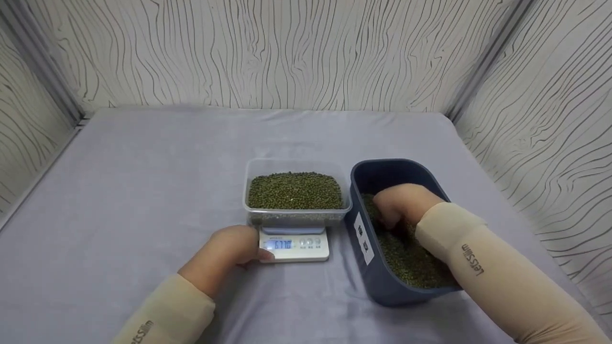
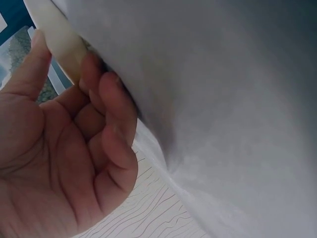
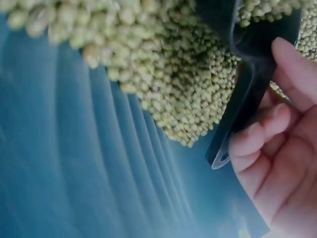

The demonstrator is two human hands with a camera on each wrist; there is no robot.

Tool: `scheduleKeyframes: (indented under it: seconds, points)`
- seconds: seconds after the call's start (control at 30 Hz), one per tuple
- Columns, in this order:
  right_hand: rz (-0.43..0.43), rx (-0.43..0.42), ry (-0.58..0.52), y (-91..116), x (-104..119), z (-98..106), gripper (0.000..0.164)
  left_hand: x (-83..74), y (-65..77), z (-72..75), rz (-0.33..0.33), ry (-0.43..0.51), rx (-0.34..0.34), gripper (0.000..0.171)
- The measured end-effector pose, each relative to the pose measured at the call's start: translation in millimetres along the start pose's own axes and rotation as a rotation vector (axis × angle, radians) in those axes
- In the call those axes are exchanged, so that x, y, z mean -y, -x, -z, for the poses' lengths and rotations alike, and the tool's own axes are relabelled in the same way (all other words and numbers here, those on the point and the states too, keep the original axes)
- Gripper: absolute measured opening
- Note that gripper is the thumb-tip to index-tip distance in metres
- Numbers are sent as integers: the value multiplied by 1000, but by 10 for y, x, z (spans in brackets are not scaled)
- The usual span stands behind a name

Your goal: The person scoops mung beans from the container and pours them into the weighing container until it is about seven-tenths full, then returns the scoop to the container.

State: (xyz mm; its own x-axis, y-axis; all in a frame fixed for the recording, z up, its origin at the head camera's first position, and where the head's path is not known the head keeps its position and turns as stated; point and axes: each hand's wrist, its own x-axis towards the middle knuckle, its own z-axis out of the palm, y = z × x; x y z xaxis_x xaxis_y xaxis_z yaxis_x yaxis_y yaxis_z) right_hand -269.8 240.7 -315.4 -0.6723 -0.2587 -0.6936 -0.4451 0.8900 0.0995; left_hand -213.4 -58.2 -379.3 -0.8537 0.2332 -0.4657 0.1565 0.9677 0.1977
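Note:
In the head view, my left hand (image 1: 233, 242) pinches the near left corner of a white kitchen scale (image 1: 313, 254), thumb on top. The left wrist view shows its other fingers curled at the scale's edge (image 2: 63, 47). A clear plastic box (image 1: 297, 220) of green mung beans (image 1: 295, 191) stands on the scale, whose lit display reads about 677.0. My right hand (image 1: 404, 204) is down inside a dark blue bin (image 1: 399, 297) of mung beans. There, in the right wrist view, it grips the handle of a black scoop (image 3: 242, 106), whose bowl holds some beans.
The bin stands close against the box's right side and bears a white label (image 1: 363, 239). A pale lilac cloth (image 1: 143, 191) covers the table. Wood-patterned panels (image 1: 287, 52) rise behind it and at both sides.

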Motion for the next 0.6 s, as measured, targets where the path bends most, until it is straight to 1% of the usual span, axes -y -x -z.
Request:
scheduleKeyframes:
  seconds: [0.07, 0.1, 0.2, 0.27, 0.33, 0.43, 0.6]
  points:
    - [3, 25, -29, 9, -19, 6, 33, 0, 4, 3, -8, 3, -7, 50]
    - [-11, 33, -62, 21, -31, 11, 32, 1, 7, 5, -12, 5, -11, 50]
    - [-88, 44, -179, 71, -55, 32, 30, 9, 19, 10, -23, 27, -17, 48]
    - [-128, 36, -220, 100, -70, 36, 28, 12, 33, 14, -31, 42, -23, 46]
    - [-130, 29, -225, 109, -81, 30, 27, 14, 42, 13, -40, 54, -30, 45]
    - [-103, 31, -199, 97, -99, 10, 26, 12, 45, 6, -45, 67, -36, 44]
    - [-86, 72, -217, 89, -111, -7, 29, 7, 26, 1, -21, 51, -23, 44]
